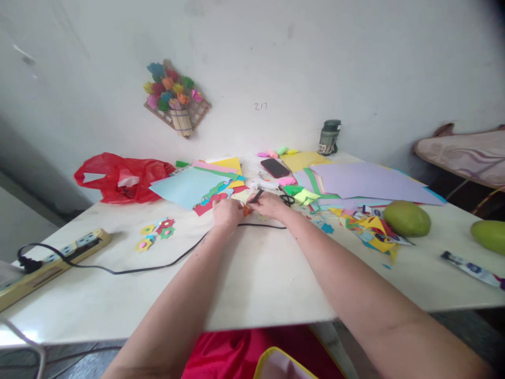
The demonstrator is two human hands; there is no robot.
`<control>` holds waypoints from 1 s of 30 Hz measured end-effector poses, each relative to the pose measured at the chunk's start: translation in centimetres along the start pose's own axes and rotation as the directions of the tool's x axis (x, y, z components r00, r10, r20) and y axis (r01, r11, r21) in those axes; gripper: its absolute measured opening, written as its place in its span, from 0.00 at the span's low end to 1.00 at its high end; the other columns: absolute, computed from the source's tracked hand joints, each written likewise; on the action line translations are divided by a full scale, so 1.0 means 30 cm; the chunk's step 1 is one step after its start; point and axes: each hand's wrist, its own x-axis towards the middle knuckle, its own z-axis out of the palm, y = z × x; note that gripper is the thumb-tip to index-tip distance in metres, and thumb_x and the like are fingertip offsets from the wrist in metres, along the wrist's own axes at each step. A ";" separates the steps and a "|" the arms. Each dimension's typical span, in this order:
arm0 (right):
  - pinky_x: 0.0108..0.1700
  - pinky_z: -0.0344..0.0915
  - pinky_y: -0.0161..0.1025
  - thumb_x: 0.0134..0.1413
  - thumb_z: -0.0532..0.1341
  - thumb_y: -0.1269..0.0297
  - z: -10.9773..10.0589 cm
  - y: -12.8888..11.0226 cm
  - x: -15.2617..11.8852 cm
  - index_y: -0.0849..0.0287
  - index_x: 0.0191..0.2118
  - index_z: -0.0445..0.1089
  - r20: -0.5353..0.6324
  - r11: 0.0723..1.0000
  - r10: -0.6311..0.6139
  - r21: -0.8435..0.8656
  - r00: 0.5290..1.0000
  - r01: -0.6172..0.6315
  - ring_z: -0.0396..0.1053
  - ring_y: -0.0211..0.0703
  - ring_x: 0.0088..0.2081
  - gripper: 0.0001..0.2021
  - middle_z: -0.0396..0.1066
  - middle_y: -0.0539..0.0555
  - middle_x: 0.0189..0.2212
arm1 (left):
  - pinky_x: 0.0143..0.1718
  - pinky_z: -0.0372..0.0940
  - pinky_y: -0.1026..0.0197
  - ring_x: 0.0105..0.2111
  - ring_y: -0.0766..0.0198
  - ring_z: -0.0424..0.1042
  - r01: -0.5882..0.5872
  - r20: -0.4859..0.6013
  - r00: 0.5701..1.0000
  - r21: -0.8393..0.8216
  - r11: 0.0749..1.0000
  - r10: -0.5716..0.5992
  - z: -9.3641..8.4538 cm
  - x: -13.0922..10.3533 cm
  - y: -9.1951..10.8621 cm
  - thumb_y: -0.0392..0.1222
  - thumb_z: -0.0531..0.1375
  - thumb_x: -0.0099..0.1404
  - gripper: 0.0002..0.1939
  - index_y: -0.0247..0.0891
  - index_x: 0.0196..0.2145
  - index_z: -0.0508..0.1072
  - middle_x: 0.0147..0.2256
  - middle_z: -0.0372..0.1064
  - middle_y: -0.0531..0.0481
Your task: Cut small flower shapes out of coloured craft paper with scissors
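Near the middle of the table, my left hand is closed on a small orange piece, seemingly paper. Close beside it on the right, my right hand grips a dark, pen-like tool that slants up from the fingers. The tool's lower end is hidden between the hands. Just behind the hands lies a white glue gun or similar device. A black cord runs across the table below the hands. Small paper flowers with coloured centres lie to the left.
Coloured sheets and a phone lie behind. A red bag and power strip are left. Paper scraps, a green fruit, a second fruit and a tube are right. A bottle stands near the wall.
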 end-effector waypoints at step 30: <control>0.36 0.61 0.33 0.58 0.56 0.58 0.018 0.022 0.013 0.53 0.38 0.76 -0.083 0.996 0.075 0.062 0.994 -0.070 0.72 0.42 0.39 0.12 0.77 0.51 0.35 | 0.45 0.65 0.61 0.43 0.56 0.72 -0.059 0.030 0.998 -0.122 0.991 0.063 0.016 0.002 -0.018 0.40 0.60 0.56 0.11 0.38 0.36 0.80 0.40 0.75 0.44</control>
